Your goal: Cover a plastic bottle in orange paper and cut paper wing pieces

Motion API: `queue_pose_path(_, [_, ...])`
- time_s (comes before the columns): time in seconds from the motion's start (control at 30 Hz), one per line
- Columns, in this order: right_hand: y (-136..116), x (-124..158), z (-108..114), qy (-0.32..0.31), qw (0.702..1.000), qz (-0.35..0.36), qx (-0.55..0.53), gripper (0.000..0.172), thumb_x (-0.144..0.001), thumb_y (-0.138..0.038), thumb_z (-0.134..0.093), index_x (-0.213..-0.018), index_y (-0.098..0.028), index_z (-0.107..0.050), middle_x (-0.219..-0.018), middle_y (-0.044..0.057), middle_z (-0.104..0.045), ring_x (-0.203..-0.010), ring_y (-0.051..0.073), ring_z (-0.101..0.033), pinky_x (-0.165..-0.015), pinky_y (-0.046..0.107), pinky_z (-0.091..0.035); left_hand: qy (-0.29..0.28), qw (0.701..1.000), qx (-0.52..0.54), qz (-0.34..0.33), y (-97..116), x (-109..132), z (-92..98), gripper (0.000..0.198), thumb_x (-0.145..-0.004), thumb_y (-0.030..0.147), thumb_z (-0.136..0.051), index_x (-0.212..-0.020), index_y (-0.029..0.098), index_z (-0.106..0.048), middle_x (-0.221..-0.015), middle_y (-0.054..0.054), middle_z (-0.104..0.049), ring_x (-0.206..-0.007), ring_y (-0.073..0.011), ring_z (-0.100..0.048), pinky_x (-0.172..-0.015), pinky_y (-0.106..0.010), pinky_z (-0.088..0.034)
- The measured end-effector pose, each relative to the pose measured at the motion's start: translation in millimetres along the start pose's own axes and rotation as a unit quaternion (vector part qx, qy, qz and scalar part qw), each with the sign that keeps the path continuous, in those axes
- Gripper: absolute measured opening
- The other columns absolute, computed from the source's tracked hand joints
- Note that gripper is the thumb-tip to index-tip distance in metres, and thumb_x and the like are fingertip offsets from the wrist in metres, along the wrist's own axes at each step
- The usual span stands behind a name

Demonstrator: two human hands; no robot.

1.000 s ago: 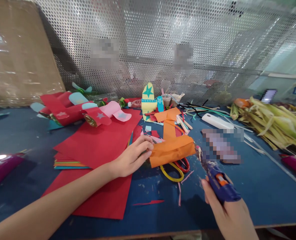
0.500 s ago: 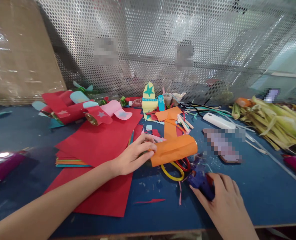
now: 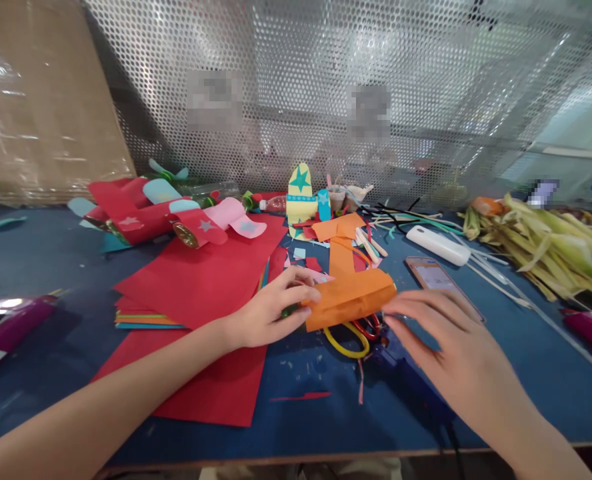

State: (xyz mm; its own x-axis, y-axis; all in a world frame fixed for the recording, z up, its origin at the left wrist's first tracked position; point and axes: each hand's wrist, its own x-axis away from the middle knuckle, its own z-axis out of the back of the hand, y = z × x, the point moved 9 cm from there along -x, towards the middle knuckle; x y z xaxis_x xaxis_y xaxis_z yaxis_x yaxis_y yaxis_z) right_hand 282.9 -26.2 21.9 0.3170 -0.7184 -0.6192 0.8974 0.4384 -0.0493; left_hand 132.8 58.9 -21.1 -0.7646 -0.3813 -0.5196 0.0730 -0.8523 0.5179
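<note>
My left hand (image 3: 271, 307) grips the left end of an orange paper roll (image 3: 351, 300), with a bit of green showing between the fingers. At the roll's right end is my right hand (image 3: 456, 347), its thumb and fingertips closed on the paper edge. Under that hand a dark blue glue gun (image 3: 411, 380) lies on the table, its cord running off the front edge. A yellow loop (image 3: 349, 343) and a red loop, like scissors handles, stick out below the roll. An orange paper strip (image 3: 342, 257) lies just behind it.
Red paper sheets (image 3: 201, 280) lie left. Red paper models (image 3: 131, 213) and a yellow model with a star (image 3: 301, 193) stand behind. On the right are a phone (image 3: 433, 273), a white stick-like device (image 3: 439, 245) and corn husks (image 3: 556, 247). Perforated metal (image 3: 301, 80) backs the table.
My right hand has let go of the glue gun, which now lies on the table, and has moved up to the roll's right end. My left hand keeps its hold.
</note>
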Motion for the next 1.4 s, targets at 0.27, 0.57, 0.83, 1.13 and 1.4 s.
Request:
queue_pose_path(0.27, [16, -47, -58, -0.126, 0.991, 0.018, -0.045, 0.006, -0.086, -0.017, -0.065, -0.081, -0.018, -0.061, -0.079, 0.003, -0.067, -0.085, 0.022, -0.056, -0.082, 0.039, -0.044, -0.001, 0.999, -0.028, -0.035, 1, 1, -1.2, 0.027, -0.092, 0.013, -0.044, -0.111, 0.022, -0.062, -0.116, -0.011, -0.049, -0.112, -0.0223, -0.052, -0.096, -0.04, -0.048])
queue_pose_path(0.57, [24, -48, -66, -0.161, 0.982, 0.035, -0.089, 0.012, -0.084, -0.02, -0.067, -0.084, -0.02, -0.055, -0.08, 0.002, -0.063, -0.081, 0.02, -0.059, -0.078, 0.035, -0.046, 0.008, 0.988, -0.111, -0.103, 10, 3, -1.1, 0.027, -0.09, 0.015, -0.05, -0.115, 0.02, -0.058, -0.119, -0.014, -0.05, -0.113, -0.0238, -0.053, -0.093, -0.04, -0.052])
queue_pose_path(0.83, [34, -45, -68, -0.157, 0.987, 0.014, -0.022, 0.016, -0.088, -0.027, -0.062, -0.101, -0.018, -0.061, -0.105, 0.01, -0.065, -0.099, 0.026, -0.06, -0.087, 0.041, -0.048, 0.003, 0.986, -0.13, -0.1, 6, 1, -0.5, 0.03, -0.092, 0.013, -0.046, -0.119, 0.018, -0.057, -0.12, -0.015, -0.055, -0.116, -0.0239, -0.054, -0.094, -0.039, -0.051])
queue_pose_path(1.13, [71, -42, -75, -0.282, 0.939, -0.159, -0.116, 0.026, -0.083, -0.032, -0.055, -0.105, -0.023, -0.066, -0.115, 0.005, -0.067, -0.105, 0.026, -0.061, -0.095, 0.042, -0.046, 0.007, 0.985, -0.139, -0.097, 6, 3, -2.3, 0.026, -0.091, 0.009, -0.044, -0.113, 0.017, -0.056, -0.12, -0.016, -0.053, -0.115, -0.023, -0.054, -0.091, -0.037, -0.052])
queue_pose_path(1.4, [82, -37, -81, -0.331, 0.901, -0.199, -0.199, 0.037, -0.081, -0.043, -0.053, -0.111, -0.024, -0.063, -0.126, 0.005, -0.062, -0.119, 0.027, -0.054, -0.102, 0.042, -0.041, 0.024, 0.98, -0.152, -0.126, 12, 5, -0.6, 0.023, -0.09, 0.009, -0.046, -0.11, 0.019, -0.052, -0.121, -0.016, -0.052, -0.115, -0.0234, -0.054, -0.087, -0.037, -0.054])
